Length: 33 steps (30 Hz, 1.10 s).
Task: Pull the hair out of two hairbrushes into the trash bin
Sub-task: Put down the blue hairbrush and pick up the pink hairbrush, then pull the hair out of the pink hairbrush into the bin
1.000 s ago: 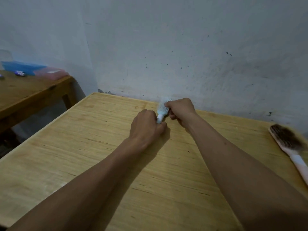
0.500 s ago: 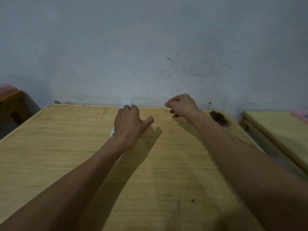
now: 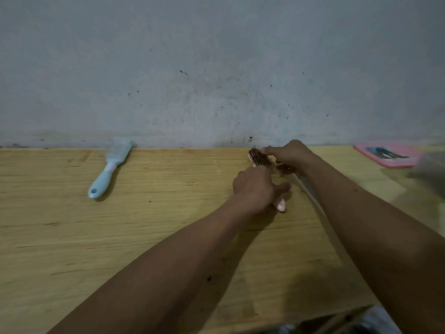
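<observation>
A light blue hairbrush (image 3: 109, 169) lies alone on the wooden table (image 3: 144, 237), far left near the wall, its bristles looking free of hair. A pink hairbrush (image 3: 260, 160) with dark hair in its bristles lies near the table's right edge. My left hand (image 3: 256, 186) is closed around its handle, whose pink end (image 3: 281, 204) sticks out below the fist. My right hand (image 3: 289, 154) pinches at the dark hair on the brush head, fingers closed. No trash bin can be clearly made out.
A grey wall rises right behind the table. A second table at the right carries a pink flat case (image 3: 387, 155). Between the two tables runs a narrow gap. Something dark and blurred shows at the bottom right corner (image 3: 349, 321).
My left hand has let go of the blue brush, which now lies at the left. Both hands have moved right to the pink brush, and my head has turned right.
</observation>
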Tool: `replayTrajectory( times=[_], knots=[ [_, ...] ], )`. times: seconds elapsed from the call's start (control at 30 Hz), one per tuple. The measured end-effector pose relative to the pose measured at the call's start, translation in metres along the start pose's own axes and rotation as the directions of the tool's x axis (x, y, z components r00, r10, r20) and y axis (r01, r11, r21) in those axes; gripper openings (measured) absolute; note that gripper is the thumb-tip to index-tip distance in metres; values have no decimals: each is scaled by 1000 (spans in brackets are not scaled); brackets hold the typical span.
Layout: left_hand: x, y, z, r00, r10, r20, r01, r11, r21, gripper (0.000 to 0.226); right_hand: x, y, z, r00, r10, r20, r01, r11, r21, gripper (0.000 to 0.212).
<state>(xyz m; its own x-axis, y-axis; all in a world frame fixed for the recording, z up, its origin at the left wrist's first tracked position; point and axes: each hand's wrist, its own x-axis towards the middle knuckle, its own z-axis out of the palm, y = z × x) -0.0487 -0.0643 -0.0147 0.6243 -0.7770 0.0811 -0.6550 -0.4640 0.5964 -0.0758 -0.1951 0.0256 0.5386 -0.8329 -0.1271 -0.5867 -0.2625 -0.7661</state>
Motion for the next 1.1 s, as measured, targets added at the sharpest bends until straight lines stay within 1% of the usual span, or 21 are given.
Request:
replayTrajectory(
  times=[0.1, 0.17, 0.27, 0.3, 0.37, 0.4, 0.43, 0.53, 0.6, 0.67, 0.73, 0.83, 0.97, 1.1],
  knots=[
    [3, 5, 9, 998, -44, 39, 45, 998, -33, 29, 0, -2, 9, 998, 21, 66, -19, 999, -30, 40],
    [1, 4, 7, 995, -64, 72, 72, 991, -114, 20, -1, -5, 14, 995, 39, 90, -41, 999, 21, 33],
    [-3, -1, -4, 990, -92, 103, 116, 957, -265, 14, -5, -11, 11, 992, 48, 117, -62, 991, 117, 25],
    [-5, -4, -9, 985, -119, 123, 155, 925, -347, 20, -8, -14, 9, 990, 39, 134, -59, 986, 154, 23],
    [-7, -11, -20, 966, -179, 184, 249, 828, -503, 46, -16, -23, 6, 984, -1, 181, -39, 976, 214, 24],
    [-9, -14, -26, 959, -189, 210, 277, 780, -561, 53, -22, -28, 5, 979, -25, 202, -21, 974, 224, 26],
    [-11, -16, -32, 959, -193, 209, 282, 734, -617, 53, -29, -34, 6, 973, -54, 223, 4, 976, 216, 28],
    [-29, -29, -52, 964, -223, 143, 255, 638, -727, 40, -55, -52, 11, 946, -108, 305, 54, 982, 180, 36],
    [-48, -45, -66, 966, -239, 99, 231, 626, -745, 38, -72, -64, 12, 912, -122, 392, 61, 985, 163, 43],
    [-72, -62, -81, 964, -254, 81, 231, 646, -728, 34, -88, -75, 14, 864, -147, 482, 77, 984, 161, 47],
    [-101, -78, -100, 961, -267, 72, 236, 657, -716, 32, -103, -86, 20, 828, -176, 532, 101, 981, 167, 48],
    [-137, -99, -125, 957, -289, 25, 216, 654, -725, 35, -123, -99, 39, 810, -220, 544, 146, 973, 176, 42],
    [-172, -124, -148, 933, -348, -94, 184, 683, -707, 43, -149, -115, 69, 775, -288, 563, 236, 958, 165, 34],
    [-206, -145, -159, 911, -370, -182, 163, 729, -665, 39, -173, -125, 89, 706, -350, 616, 276, 937, 215, 33]
  ],
)
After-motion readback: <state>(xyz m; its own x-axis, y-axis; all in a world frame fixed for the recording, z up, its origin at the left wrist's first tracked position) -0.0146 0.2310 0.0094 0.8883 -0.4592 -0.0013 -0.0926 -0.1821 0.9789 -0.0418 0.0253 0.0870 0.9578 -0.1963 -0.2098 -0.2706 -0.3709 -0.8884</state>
